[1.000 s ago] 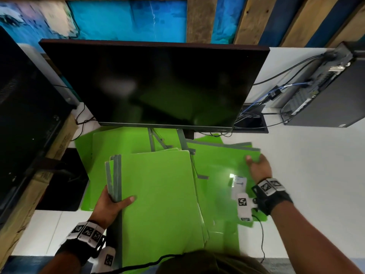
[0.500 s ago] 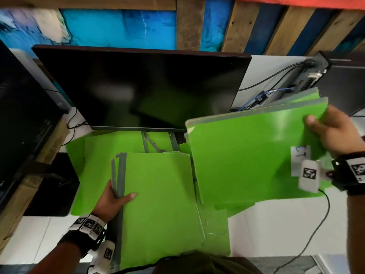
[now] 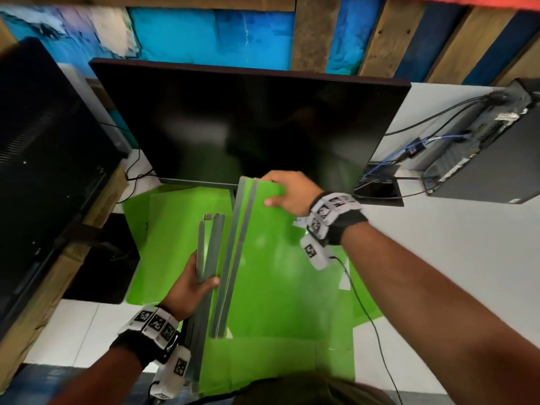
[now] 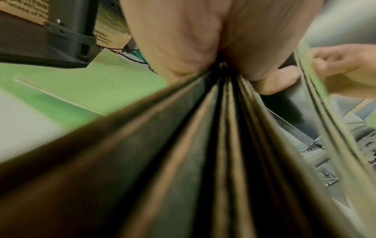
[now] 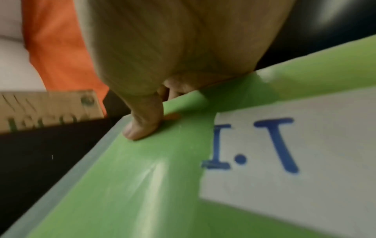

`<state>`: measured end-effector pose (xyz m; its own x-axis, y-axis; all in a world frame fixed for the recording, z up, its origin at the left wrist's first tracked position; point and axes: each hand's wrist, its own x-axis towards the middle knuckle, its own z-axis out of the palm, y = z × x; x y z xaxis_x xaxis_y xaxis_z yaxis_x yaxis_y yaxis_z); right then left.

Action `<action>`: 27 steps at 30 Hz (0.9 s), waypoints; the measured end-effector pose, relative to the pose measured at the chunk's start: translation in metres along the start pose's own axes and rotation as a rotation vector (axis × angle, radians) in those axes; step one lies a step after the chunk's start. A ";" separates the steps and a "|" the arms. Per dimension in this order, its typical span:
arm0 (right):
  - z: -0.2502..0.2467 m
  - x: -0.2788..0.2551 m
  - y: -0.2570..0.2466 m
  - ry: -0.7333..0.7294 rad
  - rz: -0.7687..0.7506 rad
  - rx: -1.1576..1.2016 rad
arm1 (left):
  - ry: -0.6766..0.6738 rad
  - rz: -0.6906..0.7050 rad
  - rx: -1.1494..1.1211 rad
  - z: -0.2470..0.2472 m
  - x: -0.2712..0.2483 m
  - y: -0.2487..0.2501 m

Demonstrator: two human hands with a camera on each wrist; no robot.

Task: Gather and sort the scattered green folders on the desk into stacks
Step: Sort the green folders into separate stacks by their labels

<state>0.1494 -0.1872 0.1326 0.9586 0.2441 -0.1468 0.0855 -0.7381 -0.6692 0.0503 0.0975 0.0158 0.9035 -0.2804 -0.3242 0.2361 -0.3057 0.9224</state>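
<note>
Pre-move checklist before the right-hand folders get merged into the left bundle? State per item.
1. Left hand grips its bundle by the spines: ok.
2. Right hand holds the folders at the top corner: ok.
3. Spines of both sets face the same way: ok.
4. Edges flush between the two sets: not ok, right-hand set sits higher.
5. Label reads "I.T"; match with the bundle's labels: cannot tell.
6. All loose folders gathered off the desk: not ok.

The right hand (image 3: 287, 194) has swung its pinched green folders (image 3: 263, 244) from out at the right to just beside the bundle (image 3: 209, 252) gripped by the left hand (image 3: 187, 287), now tilted up on edge.
</note>
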 end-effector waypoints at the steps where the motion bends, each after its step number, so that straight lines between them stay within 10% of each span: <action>1: 0.014 0.004 -0.002 -0.027 0.026 -0.018 | 0.002 0.004 -0.015 0.000 -0.003 0.002; 6: 0.076 -0.002 -0.005 -0.181 0.113 -0.121 | -0.024 0.046 -0.058 -0.003 -0.011 0.003; 17: 0.098 -0.030 0.001 0.031 0.146 0.128 | 0.058 -0.113 -0.061 -0.008 -0.013 0.000; 21: 0.078 -0.073 0.089 0.351 0.539 0.036 | 0.157 -0.163 -0.058 -0.022 -0.021 -0.004; 24: 0.075 -0.110 0.148 0.255 1.036 -0.029 | 0.213 -0.183 -0.066 -0.037 -0.026 -0.011; 27: 0.088 -0.122 0.161 0.146 1.201 -0.026 | 0.223 -0.208 -0.057 -0.042 -0.025 -0.015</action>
<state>0.0224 -0.2806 -0.0210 0.4527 -0.6777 -0.5796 -0.8762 -0.4587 -0.1480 0.0393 0.1476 0.0188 0.8884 -0.0084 -0.4589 0.4382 -0.2819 0.8535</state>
